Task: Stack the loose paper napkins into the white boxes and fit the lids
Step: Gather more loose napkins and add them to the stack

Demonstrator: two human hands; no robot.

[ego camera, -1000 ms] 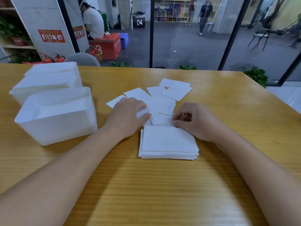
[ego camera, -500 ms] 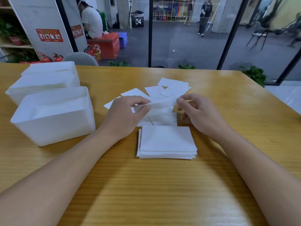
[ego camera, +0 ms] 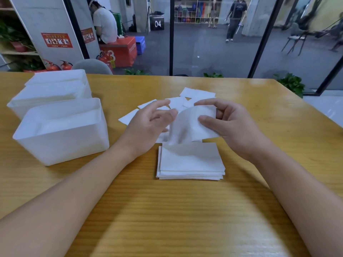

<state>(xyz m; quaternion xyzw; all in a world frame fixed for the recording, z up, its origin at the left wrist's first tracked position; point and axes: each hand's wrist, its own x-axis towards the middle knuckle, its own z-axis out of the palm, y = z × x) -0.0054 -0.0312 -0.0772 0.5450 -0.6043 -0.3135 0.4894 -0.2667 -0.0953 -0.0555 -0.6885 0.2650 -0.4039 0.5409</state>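
While it is held above the table [ego camera: 185, 210], 1 napkin [ego camera: 189, 125] is pinched at its right edge between the thumb and fingers of the right hand [ego camera: 233, 127], and it curves and blurs toward the left hand [ego camera: 148, 128]. The left hand's fingers are spread and relaxed beside the napkin's left edge; whether the thumb touches the paper cannot be told. Just below the napkin, a squared stack [ego camera: 191, 162] lies flat on the table, its far edge hidden by the held sheet. Beyond the hands, loose napkins [ego camera: 196, 94] are scattered, partly covered by both hands. At the left, 2 white boxes stand side by side: the near box [ego camera: 61, 134] and the far box [ego camera: 50, 91], both open-topped with white contents that are hard to make out. Through the glass behind, "04" is read on a black cube [ego camera: 157, 24]; the writing on a red sign [ego camera: 56, 40] is too small to read.
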